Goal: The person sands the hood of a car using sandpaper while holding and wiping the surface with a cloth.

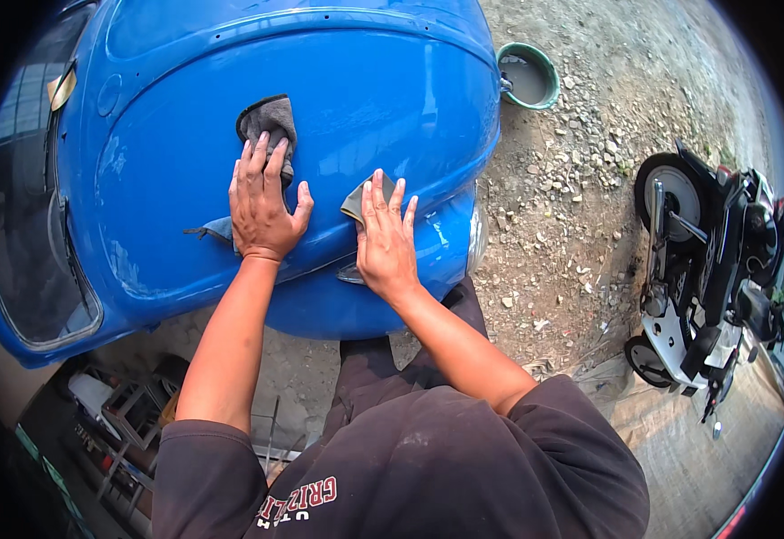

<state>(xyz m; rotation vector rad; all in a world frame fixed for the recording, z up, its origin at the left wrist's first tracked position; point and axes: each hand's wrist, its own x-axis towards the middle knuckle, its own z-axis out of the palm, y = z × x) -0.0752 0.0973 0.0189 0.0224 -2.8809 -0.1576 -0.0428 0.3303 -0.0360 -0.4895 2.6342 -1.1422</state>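
My left hand (264,198) lies flat on the blue car hood (356,108), its fingers spread over the lower part of a dark grey cloth (268,117). Under and beside that wrist a bluish-grey rag (216,230) shows in part. To the right, my right hand (385,238) presses a small grey-green piece of sandpaper (353,203) against the hood near its curved edge. The fingers are stretched over the sandpaper and hide most of it. Pale scuffed patches (122,265) mark the paint toward the windshield.
A green bucket (553,79) of greyish water stands on the gravel (553,216) beyond the car's front. At right is a parked motorcycle (706,260). The windshield (19,216) lies at left, above a metal rack (127,418). The blue fender (320,310) bulges close to my legs.
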